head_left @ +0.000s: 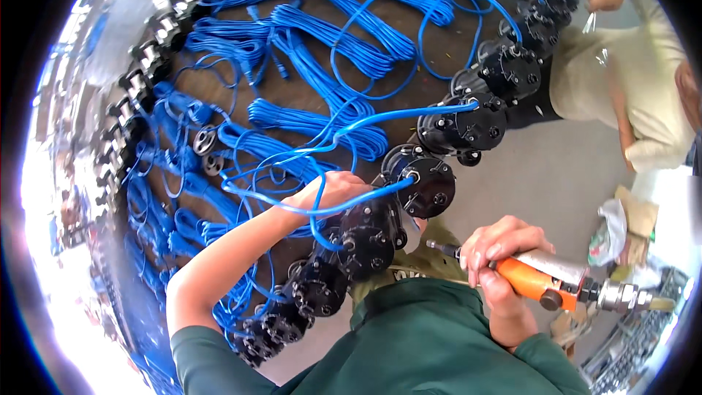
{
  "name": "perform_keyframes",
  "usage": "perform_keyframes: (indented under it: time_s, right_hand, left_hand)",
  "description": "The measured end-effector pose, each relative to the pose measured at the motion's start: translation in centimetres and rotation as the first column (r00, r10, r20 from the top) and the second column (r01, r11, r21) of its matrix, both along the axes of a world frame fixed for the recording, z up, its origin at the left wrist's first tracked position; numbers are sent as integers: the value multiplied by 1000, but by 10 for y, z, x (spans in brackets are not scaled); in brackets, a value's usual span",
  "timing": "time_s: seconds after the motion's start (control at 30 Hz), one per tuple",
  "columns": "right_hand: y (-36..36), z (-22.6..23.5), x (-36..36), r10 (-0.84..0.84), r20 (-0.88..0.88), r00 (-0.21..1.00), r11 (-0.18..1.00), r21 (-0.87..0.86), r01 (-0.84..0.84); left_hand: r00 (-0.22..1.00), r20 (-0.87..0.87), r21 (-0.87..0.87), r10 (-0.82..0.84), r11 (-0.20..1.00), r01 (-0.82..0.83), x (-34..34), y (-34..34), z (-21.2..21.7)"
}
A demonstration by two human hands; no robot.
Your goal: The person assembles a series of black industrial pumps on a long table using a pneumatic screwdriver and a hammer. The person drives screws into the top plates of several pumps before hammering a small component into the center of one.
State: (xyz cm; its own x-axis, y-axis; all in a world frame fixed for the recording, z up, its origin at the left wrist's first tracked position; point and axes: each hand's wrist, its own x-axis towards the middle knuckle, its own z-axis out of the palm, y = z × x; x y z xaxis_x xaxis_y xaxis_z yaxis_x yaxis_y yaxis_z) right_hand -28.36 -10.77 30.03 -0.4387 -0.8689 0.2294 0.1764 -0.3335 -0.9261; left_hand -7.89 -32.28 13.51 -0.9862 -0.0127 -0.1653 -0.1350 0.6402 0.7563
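My right hand (pixel 504 252) is wrapped round an orange and silver air screwdriver (pixel 537 278), its bit pointing left toward the row of black units. A hose fitting (pixel 621 296) sits at the tool's rear end. On the far side of a black cylindrical motor-like unit (pixel 365 241) is my left hand (pixel 336 189), its fingers curled and the tips hidden. Whatever they hold cannot be made out. A blue cable (pixel 322 212) crosses in front of that hand and runs to the neighbouring black unit (pixel 428 189), which has small metal fittings on its end face.
More black units (pixel 468 124) line the bench's near edge. Bundled blue cables (pixel 329 44) cover the brown bench top (pixel 453 44), with a row of black and silver parts (pixel 150 62) along its far left. Another person (pixel 621 80) stands at right, near cardboard and bags (pixel 632 223).
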Motion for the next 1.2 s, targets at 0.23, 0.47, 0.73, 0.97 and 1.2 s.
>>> perform_keyframes:
  time_s: [0.23,0.47,0.73,0.97,1.2]
  right_hand:
    - [-21,4,25,-32,-48,998,999,38,34]
    - [-63,-10,60,70,-221,973,990,132,-41]
    - [-79,-39,77,98,-287,953,992,103,-71]
    - [-80,-47,79,170,-467,868,985,100,-139]
    - [-81,-49,82,166,-468,868,986,86,-143]
  left_hand:
    - [953,-238,-16,-186,982,188,-10,-15,-43]
    - [945,-259,-7,-198,979,203,2,-17,-53]
    - [936,-349,100,-47,991,87,16,-3,-78]
    - [983,-184,34,-7,999,14,25,4,-77]
    - [949,-228,16,217,976,-219,90,21,-59]
